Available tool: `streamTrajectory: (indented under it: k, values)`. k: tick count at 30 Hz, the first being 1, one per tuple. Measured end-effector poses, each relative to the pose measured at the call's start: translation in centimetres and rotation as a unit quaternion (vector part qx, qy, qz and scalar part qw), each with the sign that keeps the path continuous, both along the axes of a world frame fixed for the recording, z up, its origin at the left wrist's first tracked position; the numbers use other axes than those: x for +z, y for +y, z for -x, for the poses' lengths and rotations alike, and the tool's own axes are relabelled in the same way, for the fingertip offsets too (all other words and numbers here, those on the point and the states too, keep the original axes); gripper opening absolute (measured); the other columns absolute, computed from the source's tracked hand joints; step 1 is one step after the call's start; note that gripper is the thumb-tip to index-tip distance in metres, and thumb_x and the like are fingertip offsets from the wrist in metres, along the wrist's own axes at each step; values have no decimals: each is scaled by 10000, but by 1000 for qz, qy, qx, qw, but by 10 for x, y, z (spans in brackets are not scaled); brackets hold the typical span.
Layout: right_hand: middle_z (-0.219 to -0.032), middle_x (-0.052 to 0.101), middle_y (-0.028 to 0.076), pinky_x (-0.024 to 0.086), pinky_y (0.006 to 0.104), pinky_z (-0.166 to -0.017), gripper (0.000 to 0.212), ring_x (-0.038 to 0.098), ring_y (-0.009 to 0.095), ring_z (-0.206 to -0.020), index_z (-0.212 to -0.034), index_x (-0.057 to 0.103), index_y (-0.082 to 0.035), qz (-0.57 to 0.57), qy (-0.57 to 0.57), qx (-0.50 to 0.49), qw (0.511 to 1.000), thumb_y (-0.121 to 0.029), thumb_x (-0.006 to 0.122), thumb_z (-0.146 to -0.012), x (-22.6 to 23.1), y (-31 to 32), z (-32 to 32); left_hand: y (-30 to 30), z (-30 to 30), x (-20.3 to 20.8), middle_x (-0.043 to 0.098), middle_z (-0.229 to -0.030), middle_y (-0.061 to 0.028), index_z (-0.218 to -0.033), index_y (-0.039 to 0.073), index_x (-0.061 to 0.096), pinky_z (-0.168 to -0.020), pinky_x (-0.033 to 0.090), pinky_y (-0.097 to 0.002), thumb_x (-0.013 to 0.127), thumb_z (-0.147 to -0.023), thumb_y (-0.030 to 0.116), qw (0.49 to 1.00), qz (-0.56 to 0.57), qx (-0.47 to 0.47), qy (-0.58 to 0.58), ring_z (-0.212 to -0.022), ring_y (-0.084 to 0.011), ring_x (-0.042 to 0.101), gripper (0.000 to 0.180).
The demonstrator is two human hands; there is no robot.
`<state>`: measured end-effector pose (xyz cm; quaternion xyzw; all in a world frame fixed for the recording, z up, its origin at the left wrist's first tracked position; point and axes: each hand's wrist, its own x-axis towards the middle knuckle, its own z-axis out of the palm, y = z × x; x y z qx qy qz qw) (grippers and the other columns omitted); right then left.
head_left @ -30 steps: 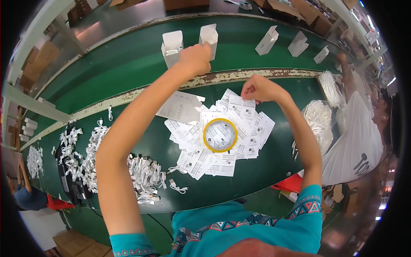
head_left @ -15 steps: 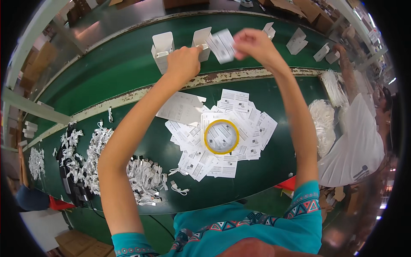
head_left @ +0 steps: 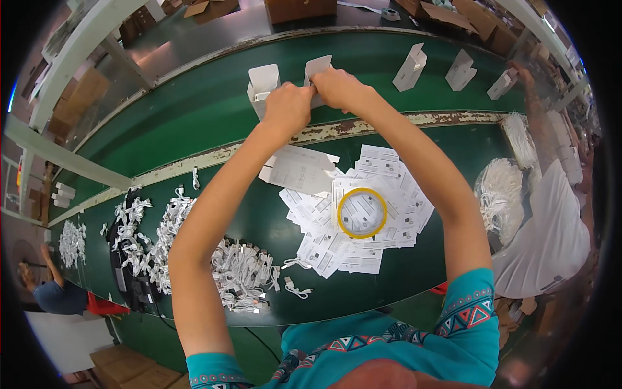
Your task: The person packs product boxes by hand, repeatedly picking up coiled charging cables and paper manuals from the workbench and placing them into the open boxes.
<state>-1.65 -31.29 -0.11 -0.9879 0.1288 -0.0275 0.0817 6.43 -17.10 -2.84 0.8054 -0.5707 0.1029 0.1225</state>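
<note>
On the green belt, a small white open box (head_left: 318,67) stands with its lid flap up, partly covered by my hands. My left hand (head_left: 289,109) is closed at its left edge, fingers curled against it. Over its opening is my right hand (head_left: 338,89), with the fingertips pressed together and mostly hidden; what they hold does not show. Just left, another white open box (head_left: 264,79) has a white item inside. Nearer me, a yellow-rimmed roll of tape (head_left: 362,212) lies on a spread of printed leaflets (head_left: 360,259), beside a flattened white carton (head_left: 299,170).
Bundled white cables (head_left: 243,275) are heaped on the table at the left. More open white boxes (head_left: 410,67) stand along the belt to the right. Bags of white cables (head_left: 500,194) lie at the right, near another person's arm (head_left: 528,87). A worn ledge (head_left: 414,118) separates belt and table.
My right hand has moved left to the box, and the leaflet it held is now out of sight. My left hand stays at that box. The view has shifted slightly.
</note>
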Motion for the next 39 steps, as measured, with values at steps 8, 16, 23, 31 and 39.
streamTrajectory:
  k: [8,16,23,31,39]
  values:
    - [-943,729,210,597,467,-667,92,739,373,-811,-945,643,-20,36,-187,-21,981,-95,618,-899,-41,13,-3,-2,-16,56,751,-885,-187,-1042,26,751,-750,594,-405,735,-802,35,855,374,-6,358,-857,-292,752,241]
    - [-940,637,140,567,448,-571,196,703,332,-663,-1038,616,-24,76,-313,38,946,-111,647,-865,-60,23,-7,-20,-16,24,544,-1291,-111,-905,110,793,-946,395,-492,765,-776,97,939,321,88,90,-1246,-364,435,133]
    - [-1108,647,149,572,428,-597,371,702,353,-715,-1211,575,21,89,-255,51,962,-60,645,-856,-63,23,-14,-12,-25,13,561,-1334,-144,-937,88,802,-1005,391,-483,762,-763,98,961,255,88,-58,-1250,-361,457,179]
    - [-1128,643,158,593,433,-652,520,718,334,-800,-1316,529,70,97,-255,99,957,-15,644,-817,-62,23,-5,-36,-37,14,641,-1187,-115,-927,61,779,-933,454,-503,819,-750,243,957,150,192,-156,-1168,-317,556,257]
    - [-1225,668,148,577,417,-784,357,697,347,-916,-1190,678,-28,15,-387,124,914,43,630,-843,-44,29,50,-24,-46,7,612,-1254,-170,-977,58,778,-884,518,-508,782,-806,217,964,95,249,20,-1206,-342,571,233]
